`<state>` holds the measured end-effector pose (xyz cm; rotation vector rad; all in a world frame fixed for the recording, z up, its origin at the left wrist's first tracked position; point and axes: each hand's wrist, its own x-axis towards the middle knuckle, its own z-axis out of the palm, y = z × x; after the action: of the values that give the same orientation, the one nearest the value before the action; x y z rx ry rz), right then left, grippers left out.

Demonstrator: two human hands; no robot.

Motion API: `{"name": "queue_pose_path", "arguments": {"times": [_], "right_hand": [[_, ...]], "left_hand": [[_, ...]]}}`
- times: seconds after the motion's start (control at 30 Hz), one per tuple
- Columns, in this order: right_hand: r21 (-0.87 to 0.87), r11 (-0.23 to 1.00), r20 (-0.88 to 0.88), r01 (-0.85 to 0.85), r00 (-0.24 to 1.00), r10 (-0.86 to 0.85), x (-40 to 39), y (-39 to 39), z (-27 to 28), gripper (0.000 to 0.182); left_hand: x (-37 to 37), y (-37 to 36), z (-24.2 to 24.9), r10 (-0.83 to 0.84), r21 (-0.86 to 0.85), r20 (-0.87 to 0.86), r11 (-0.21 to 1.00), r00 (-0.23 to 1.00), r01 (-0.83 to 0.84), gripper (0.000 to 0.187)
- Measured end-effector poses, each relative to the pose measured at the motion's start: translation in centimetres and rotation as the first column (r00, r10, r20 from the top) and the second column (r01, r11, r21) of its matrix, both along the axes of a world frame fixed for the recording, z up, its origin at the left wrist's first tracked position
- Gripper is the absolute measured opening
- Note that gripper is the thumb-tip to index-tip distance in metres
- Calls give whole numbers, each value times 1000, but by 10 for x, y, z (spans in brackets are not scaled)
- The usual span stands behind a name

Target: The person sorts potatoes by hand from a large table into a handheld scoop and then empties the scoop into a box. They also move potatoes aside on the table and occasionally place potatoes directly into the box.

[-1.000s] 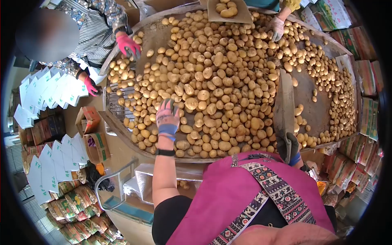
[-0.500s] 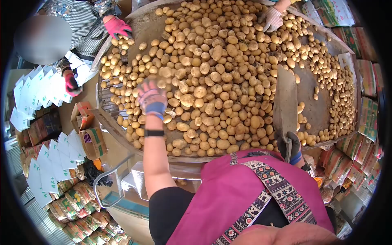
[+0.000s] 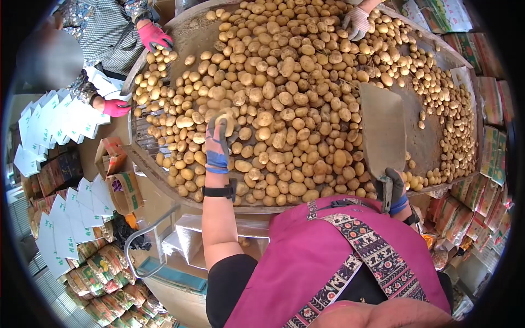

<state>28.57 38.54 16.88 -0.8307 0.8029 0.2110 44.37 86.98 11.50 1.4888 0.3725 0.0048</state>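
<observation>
Potatoes point(image 3: 295, 98) cover most of the big sorting table, heaped thickest at the centre. My left hand point(image 3: 217, 145), in a pink and grey glove with a blue cuff, is closed around a pale potato point(image 3: 226, 121), slightly blurred, over the left part of the heap. In my right hand point(image 3: 395, 188), gloved in dark grey, is the handle of a flat metal scoop point(image 3: 384, 128). Its broad blade lies over the table, between the main heap and a bare strip of tabletop.
Another person's pink-gloved hand point(image 3: 155, 36) rests by potatoes at the table's upper left; their other hand point(image 3: 116, 107) is near white cartons point(image 3: 65, 117). A third person's gloved hand point(image 3: 356, 23) reaches in from the top. Stacked packaging point(image 3: 484, 199) stands right, a metal rail point(image 3: 143, 246) below left.
My left hand has shifted slightly right and closed on a potato. The scoop's blade has turned to show more of its face. The pink-gloved person's lower hand has moved right, towards the table.
</observation>
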Motion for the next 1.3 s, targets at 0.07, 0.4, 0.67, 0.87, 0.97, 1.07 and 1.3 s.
{"name": "queue_pose_path", "arguments": {"times": [0.07, 0.4, 0.67, 0.87, 0.97, 1.07, 1.3], "right_hand": [[-157, 985, 0, -68, 998, 69, -6, -21, -22, 26], [-409, 897, 18, -165, 982, 189, -8, -30, 1, 20], [-362, 911, -105, -196, 980, 169, -8, -42, -27, 30], [-923, 342, 252, 174, 947, 199, -18, -39, -11, 83], [-155, 987, 261, -46, 962, 86, -21, -22, 24, 78], [55, 924, 300, -379, 889, 347, 4, 54, 45, 52], [484, 841, 296, -242, 950, 103, -2, 40, 55, 46]], "left_hand": [[-3, -9, 17, 48, -461, -30, 886, 998, -56, 43], [1, -42, 44, -176, -604, -56, 790, 983, 107, 38], [-29, -171, 142, -868, -342, 290, 298, 402, 891, 40], [-10, -184, 70, -402, -342, -75, 870, 913, 355, 40], [-26, -206, 103, -748, -211, 239, 582, 619, 785, 41], [11, -218, 109, -865, 148, 184, 493, 466, 857, 41], [72, -133, 3, -615, 954, -282, -96, 736, 285, 60]]}}
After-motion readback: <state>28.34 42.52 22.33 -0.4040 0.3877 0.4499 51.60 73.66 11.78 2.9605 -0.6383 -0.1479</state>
